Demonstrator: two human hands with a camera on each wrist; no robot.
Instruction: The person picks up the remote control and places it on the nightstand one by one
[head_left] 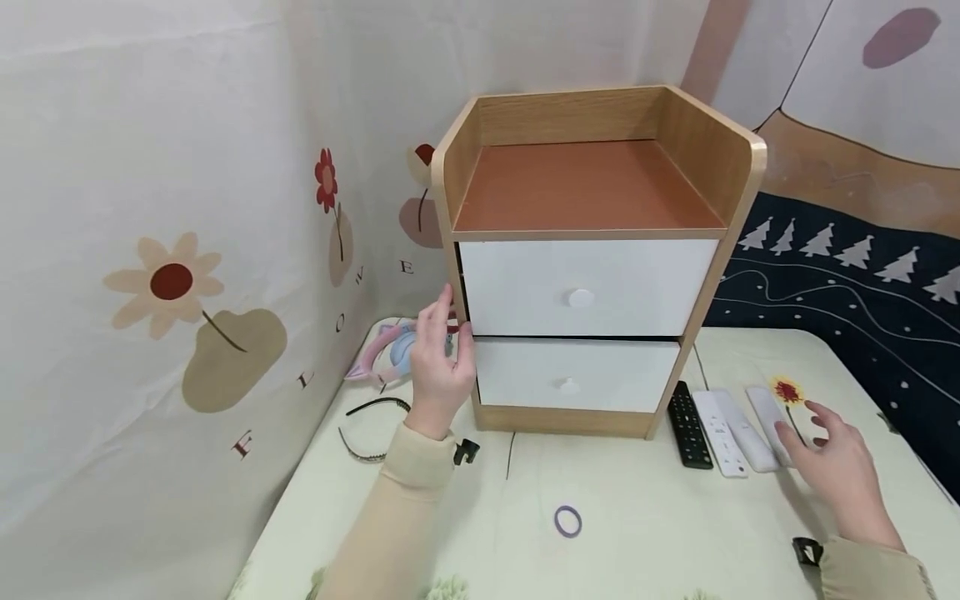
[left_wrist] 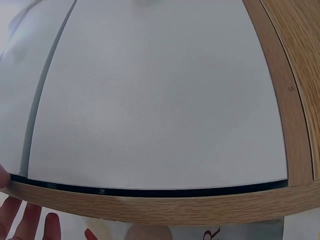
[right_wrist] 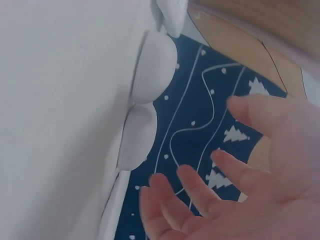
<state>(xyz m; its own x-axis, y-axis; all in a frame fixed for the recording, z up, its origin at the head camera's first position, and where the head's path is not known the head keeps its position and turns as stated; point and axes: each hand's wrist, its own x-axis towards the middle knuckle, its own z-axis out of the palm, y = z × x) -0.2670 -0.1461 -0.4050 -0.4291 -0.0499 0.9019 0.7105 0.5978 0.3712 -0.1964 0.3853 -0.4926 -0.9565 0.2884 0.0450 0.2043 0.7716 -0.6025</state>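
Observation:
A wooden desktop cabinet (head_left: 562,420) with two white drawers stands at the back of the table. Its upper drawer (head_left: 525,292) and lower drawer (head_left: 517,375) each have a round white knob, and both look pushed in. My left hand (head_left: 438,367) is at the cabinet's left side panel (left_wrist: 160,209), thumb at the front edge and fairly straight fingers along the outside. Over the table to the right, my right hand (head_left: 840,458) holds nothing, its fingers loosely bent. Nearest to it lie a white remote control (head_left: 767,421) and a red-and-yellow flower (head_left: 787,392).
Beside the cabinet's right foot lie a black remote control (head_left: 688,425) and more white remotes (head_left: 718,432). At left are a pink-and-blue headband (head_left: 375,350) and a thin black hairband (head_left: 363,457). A purple ring (head_left: 567,522) lies in front. Patterned cloth hangs behind.

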